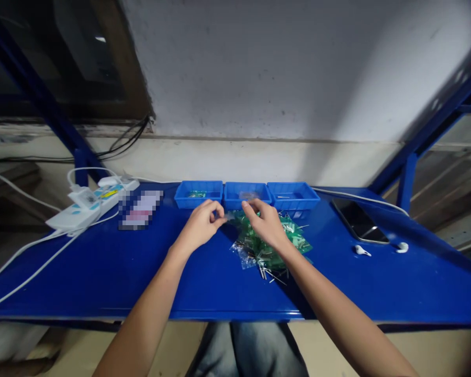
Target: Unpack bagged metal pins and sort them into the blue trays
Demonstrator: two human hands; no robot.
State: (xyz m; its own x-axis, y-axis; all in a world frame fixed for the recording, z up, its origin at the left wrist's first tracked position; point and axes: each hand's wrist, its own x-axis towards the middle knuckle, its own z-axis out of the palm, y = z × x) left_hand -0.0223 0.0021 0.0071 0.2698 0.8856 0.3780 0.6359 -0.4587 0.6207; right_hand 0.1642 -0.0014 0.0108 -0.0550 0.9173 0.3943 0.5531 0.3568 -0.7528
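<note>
While both hands are up over the bench [102,272], the green pile [255,243] lies between them and under the right hand [266,222], near the middle of the bench. It is a heap of green bits, clear bags and thin metal pins, and some pins stick out at the front edge. The left hand [201,225] is just to the left of the pile. Its fingers are pinched close, with a small clear bit [230,215] at the tips, too blurry to name. The right hand's fingers are bent, with a small gap by the thumb, and I cannot tell if they hold anything. Behind the hands, three blue bins sit in a row: the left bin [184,202] has green bits in it, the middle bin [231,201] has something blurry, and the right bin [300,203] has a few thin pins.
</note>
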